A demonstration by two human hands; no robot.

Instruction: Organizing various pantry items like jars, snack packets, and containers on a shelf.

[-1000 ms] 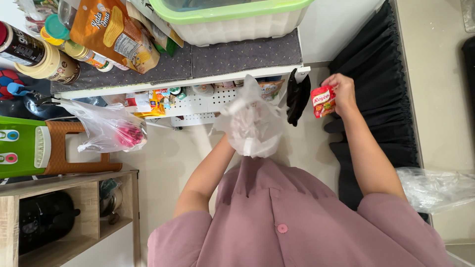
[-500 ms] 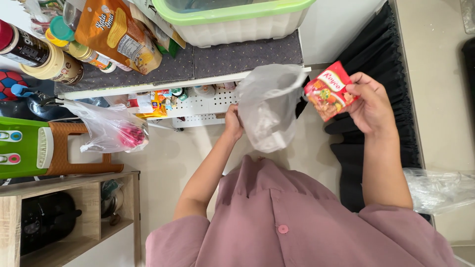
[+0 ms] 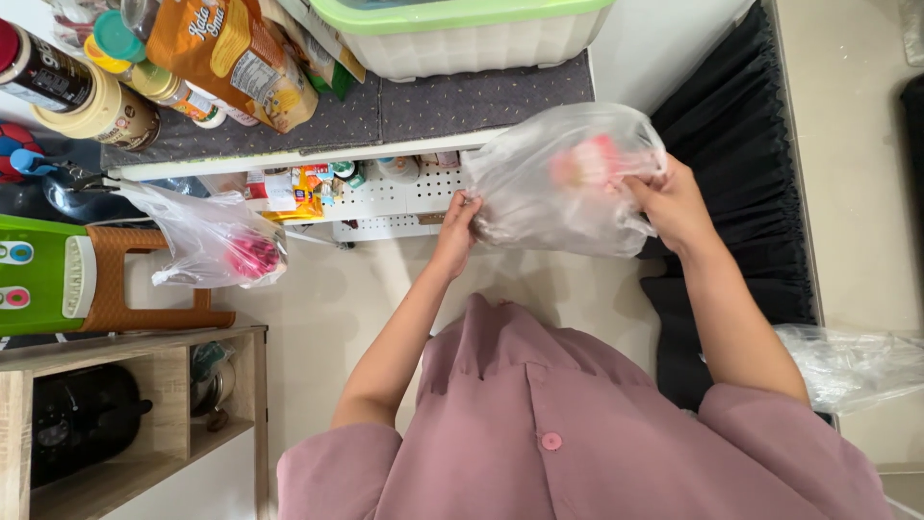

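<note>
You hold the clear plastic bag (image 3: 563, 183) stretched sideways between your hands, your left hand (image 3: 456, 223) pinching its left edge and your right hand (image 3: 674, 204) gripping the right end, nearer the red packet (image 3: 589, 160) showing through the film.

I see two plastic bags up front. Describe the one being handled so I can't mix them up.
Start at the grey-matted shelf; just below its white front edge, both hands hold a clear plastic bag. A red packet shows faintly inside, whereas the other bag hangs untouched to the left, holding something pink.
</note>
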